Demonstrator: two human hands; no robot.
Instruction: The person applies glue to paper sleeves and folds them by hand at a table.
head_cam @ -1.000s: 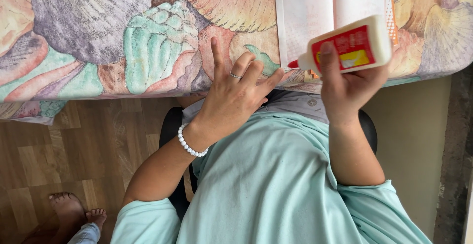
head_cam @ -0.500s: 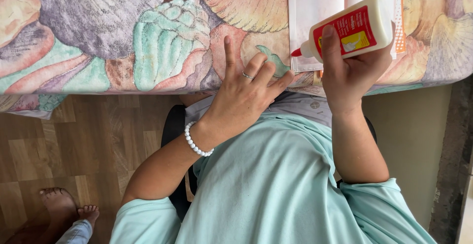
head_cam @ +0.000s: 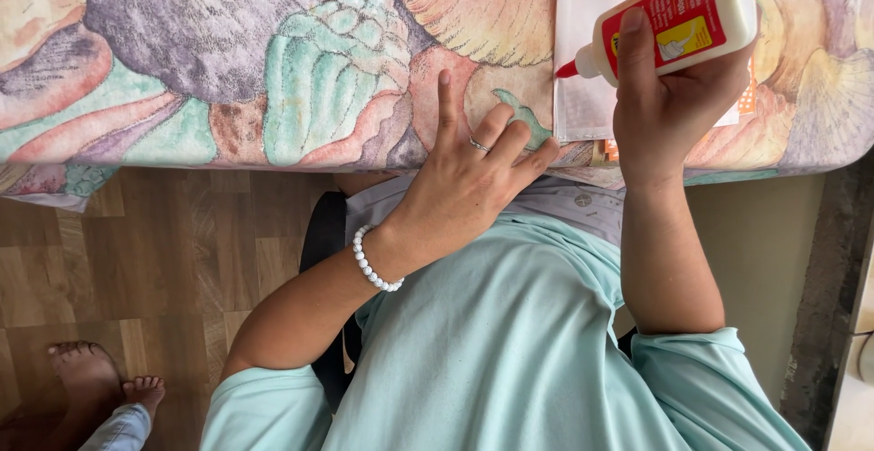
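Two hands work at the near table edge: the left hand [head_cam: 464, 178] lies flat with fingers spread on the shell-patterned cloth [head_cam: 228, 69], holding nothing, while the right hand [head_cam: 669, 110], further right, is wrapped round a glue bottle [head_cam: 678, 14] lying sideways, red tip pointing left over white paper [head_cam: 583, 78]

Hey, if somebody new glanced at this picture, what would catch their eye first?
Likely the white glue bottle with its red label and red tip, gripped in the right hand at the upper right, over white paper. Next, the tablecloth with big pastel seashells across the top, where the left hand, with a ring and a white bead bracelet, rests with fingers spread. Bare feet show at the lower left on the wooden floor.
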